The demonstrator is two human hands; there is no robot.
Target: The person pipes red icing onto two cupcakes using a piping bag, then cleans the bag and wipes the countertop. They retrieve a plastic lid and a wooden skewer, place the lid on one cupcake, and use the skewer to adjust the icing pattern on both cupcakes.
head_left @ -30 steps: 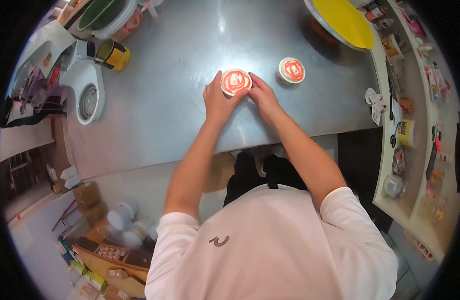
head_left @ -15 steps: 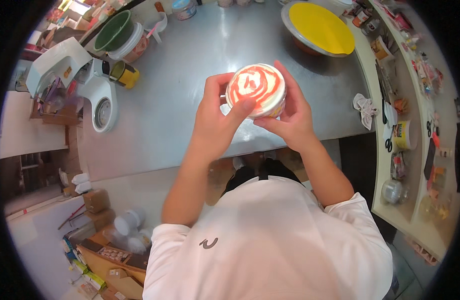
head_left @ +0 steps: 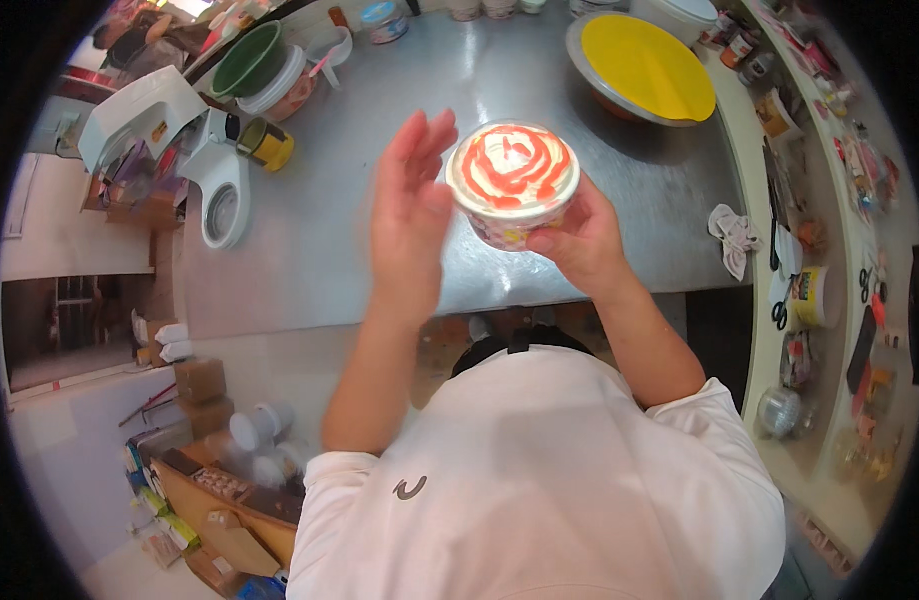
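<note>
right hand [head_left: 577, 240]: grips a lidded cup [head_left: 512, 182] with red swirls
left hand [head_left: 409, 205]: open, just beside it
below: steel counter [head_left: 379, 120]

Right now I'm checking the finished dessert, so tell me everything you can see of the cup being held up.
The cup is a small round tub, seemingly paper with a printed side, filled with white cream under a red swirled sauce. It is upright, raised above the steel counter. The right hand grips its lower side; the left hand is open beside it, blurred, seemingly not touching.
</note>
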